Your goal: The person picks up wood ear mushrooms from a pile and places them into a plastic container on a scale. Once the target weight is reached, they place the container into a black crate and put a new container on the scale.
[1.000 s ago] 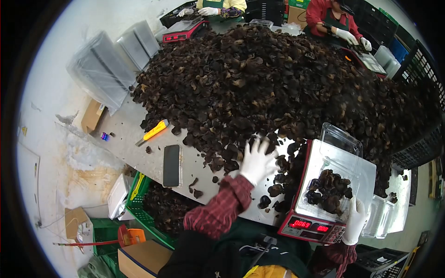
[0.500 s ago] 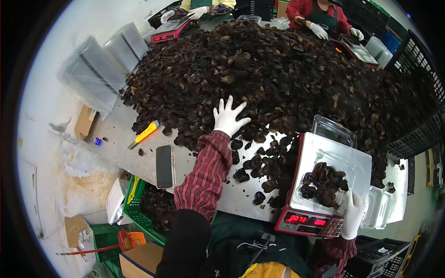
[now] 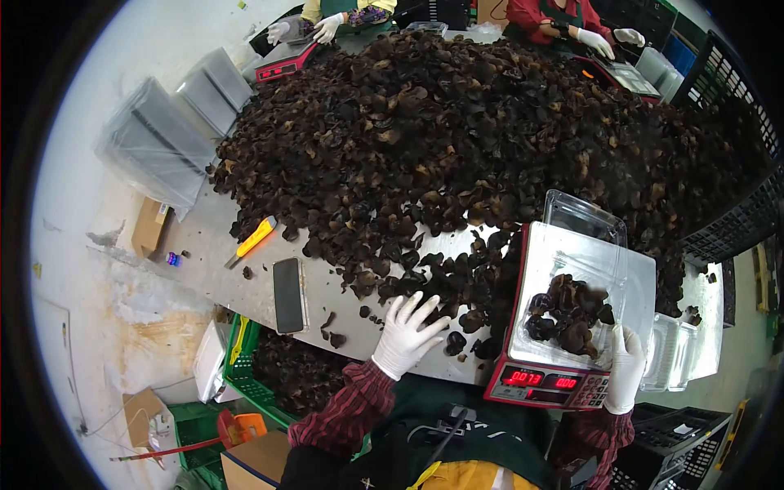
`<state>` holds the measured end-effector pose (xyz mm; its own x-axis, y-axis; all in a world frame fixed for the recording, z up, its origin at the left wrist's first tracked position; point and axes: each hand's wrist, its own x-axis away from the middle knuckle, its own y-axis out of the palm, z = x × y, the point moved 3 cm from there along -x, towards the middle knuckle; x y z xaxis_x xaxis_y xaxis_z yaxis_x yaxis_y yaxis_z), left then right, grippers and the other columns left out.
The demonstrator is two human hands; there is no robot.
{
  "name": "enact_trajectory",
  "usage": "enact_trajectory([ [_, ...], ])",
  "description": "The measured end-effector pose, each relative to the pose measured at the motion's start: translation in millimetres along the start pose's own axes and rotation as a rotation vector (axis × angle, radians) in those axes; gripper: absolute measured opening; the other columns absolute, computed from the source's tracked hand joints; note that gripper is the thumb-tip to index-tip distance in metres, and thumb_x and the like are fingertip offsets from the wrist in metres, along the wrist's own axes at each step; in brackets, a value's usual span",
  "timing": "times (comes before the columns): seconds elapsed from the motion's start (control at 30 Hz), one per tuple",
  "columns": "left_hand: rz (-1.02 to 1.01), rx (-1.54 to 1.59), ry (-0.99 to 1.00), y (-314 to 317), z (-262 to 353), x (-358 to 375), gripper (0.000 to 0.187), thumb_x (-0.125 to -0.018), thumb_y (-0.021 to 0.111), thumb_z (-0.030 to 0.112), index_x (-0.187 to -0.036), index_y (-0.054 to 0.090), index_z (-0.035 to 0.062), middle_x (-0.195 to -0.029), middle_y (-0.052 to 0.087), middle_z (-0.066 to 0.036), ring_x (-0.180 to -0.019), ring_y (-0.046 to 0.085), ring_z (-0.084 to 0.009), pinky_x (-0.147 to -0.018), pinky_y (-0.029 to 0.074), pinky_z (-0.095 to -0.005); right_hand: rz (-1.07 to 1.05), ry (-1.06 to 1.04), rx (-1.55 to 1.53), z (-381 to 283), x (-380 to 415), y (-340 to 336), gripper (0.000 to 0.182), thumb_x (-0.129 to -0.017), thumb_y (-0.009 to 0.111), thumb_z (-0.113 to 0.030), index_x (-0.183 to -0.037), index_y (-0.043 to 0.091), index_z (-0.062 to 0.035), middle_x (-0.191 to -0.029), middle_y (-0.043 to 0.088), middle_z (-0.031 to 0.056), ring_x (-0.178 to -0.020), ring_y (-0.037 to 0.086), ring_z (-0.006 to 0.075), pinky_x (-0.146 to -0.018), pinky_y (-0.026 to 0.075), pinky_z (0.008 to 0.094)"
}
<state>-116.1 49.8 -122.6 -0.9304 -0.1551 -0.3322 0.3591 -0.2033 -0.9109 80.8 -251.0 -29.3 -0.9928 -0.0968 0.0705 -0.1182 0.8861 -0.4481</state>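
Observation:
My left hand (image 3: 406, 333), in a white glove, has its fingers spread over the table's front edge, just below loose dark fungus pieces. Nothing is in it. My right hand (image 3: 625, 369), also gloved, is at the right edge of a clear plastic tray (image 3: 604, 282) on the red scale (image 3: 506, 371), fingers pressed at the tray's corner. Dark fungus pieces (image 3: 572, 314) lie in the tray. The scale's display shows red digits. A large heap of dark fungus (image 3: 457, 131) covers the far part of the table.
A phone (image 3: 288, 296) and a yellow cutter (image 3: 255, 240) lie to the left. Stacked clear trays (image 3: 151, 143) stand at the far left. A green crate (image 3: 245, 371) is below the edge. Two co-workers (image 3: 347, 16) (image 3: 555, 20) stand across the table.
My left hand has moved from the heap back toward the table's front edge, and fungus pieces now lie nearer to me. My right hand stays beside the tray.

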Motion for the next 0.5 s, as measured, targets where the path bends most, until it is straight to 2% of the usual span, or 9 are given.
enact_trajectory([
  [0.1,0.119,-0.001,-0.089,-5,-7,-4,0.044,-0.077,0.068,0.034,-0.118,0.062,0.0199,-0.138,0.044,-0.012,-0.128,0.037,-0.0341,-0.106,0.028,-0.0491,0.010,0.062,-0.074,-7,6,2,0.024,-0.094,0.057,-0.020,-0.100,0.063,0.0024,-0.068,0.051,-0.0043,-0.056,0.039,0.0017,-0.049,0.031,0.0196],
  [0.2,0.083,0.056,-0.161,-5,-12,-36,0.054,-0.075,0.069,0.041,-0.125,0.058,0.0231,-0.146,0.033,-0.013,-0.135,0.027,-0.0369,-0.108,0.021,-0.0552,0.015,0.067,-0.065,-7,8,2,0.024,-0.094,0.057,-0.020,-0.101,0.063,0.0021,-0.067,0.050,-0.0041,-0.052,0.039,0.0016,-0.047,0.029,0.0193],
  [0.23,0.024,0.051,-0.181,-7,-11,-49,0.061,-0.072,0.071,0.044,-0.129,0.055,0.0272,-0.148,0.030,-0.014,-0.138,0.021,-0.0375,-0.108,0.017,-0.0582,0.014,0.065,-0.066,-6,8,1,0.024,-0.094,0.057,-0.020,-0.101,0.063,0.0021,-0.067,0.050,-0.0041,-0.052,0.039,0.0016,-0.047,0.029,0.0193],
  [0.27,0.012,0.062,-0.186,-10,-8,-62,0.062,-0.072,0.071,0.047,-0.130,0.054,0.0297,-0.146,0.034,-0.012,-0.137,0.021,-0.0377,-0.109,0.016,-0.0589,-0.003,0.059,-0.041,-6,7,-1,0.024,-0.095,0.057,-0.021,-0.103,0.062,0.0015,-0.068,0.052,-0.0029,-0.052,0.041,0.0021,-0.046,0.030,0.0186],
  [0.33,-0.069,0.048,-0.103,11,-12,-71,0.060,-0.074,0.069,0.048,-0.129,0.055,0.0278,-0.142,0.040,-0.010,-0.135,0.027,-0.0359,-0.109,0.015,-0.0588,-0.023,0.053,-0.014,-7,9,-1,0.025,-0.095,0.056,-0.022,-0.105,0.061,0.0009,-0.070,0.054,-0.0017,-0.051,0.042,0.0026,-0.045,0.031,0.0180],
  [0.37,-0.110,0.066,-0.079,20,-13,-69,0.054,-0.076,0.067,0.048,-0.125,0.058,0.0250,-0.136,0.047,-0.006,-0.132,0.035,-0.0323,-0.109,0.015,-0.0583,-0.004,0.054,-0.027,-9,11,0,0.025,-0.095,0.056,-0.021,-0.103,0.062,0.0014,-0.068,0.052,-0.0025,-0.051,0.041,0.0024,-0.045,0.031,0.0187],
  [0.4,-0.055,0.106,-0.060,15,-10,-67,0.044,-0.078,0.067,0.044,-0.115,0.063,0.0206,-0.130,0.053,-0.005,-0.127,0.041,-0.0292,-0.109,0.016,-0.0570,0.014,0.056,-0.038,-10,12,-1,0.024,-0.095,0.056,-0.021,-0.101,0.063,0.0019,-0.066,0.049,-0.0033,-0.051,0.040,0.0022,-0.045,0.030,0.0193],
  [0.5,0.097,0.160,-0.057,-2,-14,-38,0.025,-0.077,0.069,0.032,-0.094,0.070,0.0138,-0.116,0.062,-0.002,-0.117,0.048,-0.0275,-0.107,0.022,-0.0515,0.029,0.076,-0.073,-2,12,-7,0.024,-0.095,0.055,-0.021,-0.101,0.063,0.0018,-0.067,0.050,-0.0030,-0.051,0.040,0.0023,-0.045,0.030,0.0194],
])
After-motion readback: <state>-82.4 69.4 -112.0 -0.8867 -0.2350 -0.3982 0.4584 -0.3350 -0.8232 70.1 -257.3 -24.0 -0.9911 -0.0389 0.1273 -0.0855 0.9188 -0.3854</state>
